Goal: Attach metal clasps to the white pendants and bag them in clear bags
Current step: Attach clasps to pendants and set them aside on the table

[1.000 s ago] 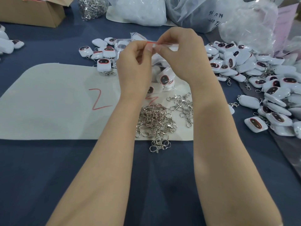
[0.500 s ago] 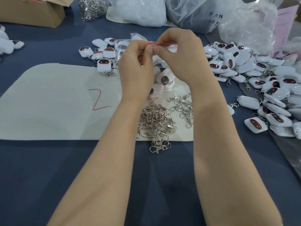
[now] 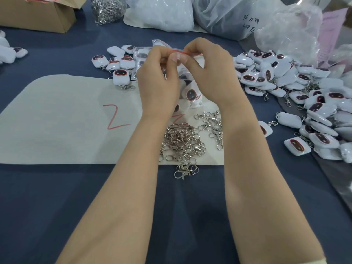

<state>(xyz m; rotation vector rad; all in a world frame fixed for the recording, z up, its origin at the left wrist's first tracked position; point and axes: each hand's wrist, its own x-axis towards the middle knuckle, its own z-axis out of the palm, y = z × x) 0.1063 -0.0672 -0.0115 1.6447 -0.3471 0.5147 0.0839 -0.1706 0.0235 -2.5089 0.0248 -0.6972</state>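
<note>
**Hands hardly move on the bag's red strip**

Almost nothing moves since half a second ago: both hands stay at 12 o'clock above the blue table (image 3: 57, 206), with the same grip on the strip.

At 10 o'clock a cardboard box (image 3: 38, 16) stands at the far edge of the table. At 9 o'clock lies a pale sheet (image 3: 57, 121) with a red Z drawn on it. Just beyond its far edge sits a small group of pendants with clasps (image 3: 120, 73).

The left hand (image 3: 158, 82) pinches the red strip (image 3: 192, 53) of the clear bag (image 3: 188, 86) between thumb and curled forefinger. The right hand (image 3: 211, 73) pinches the same strip just beside it, fingers curled in. One white pendant (image 3: 191, 94) hangs inside the bag, under the hands.

Near the centre, between the forearms, a heap of metal clasps (image 3: 181, 141) rests on the sheet. At 3 o'clock a big pile of white pendants (image 3: 285, 77) covers the table.
</note>
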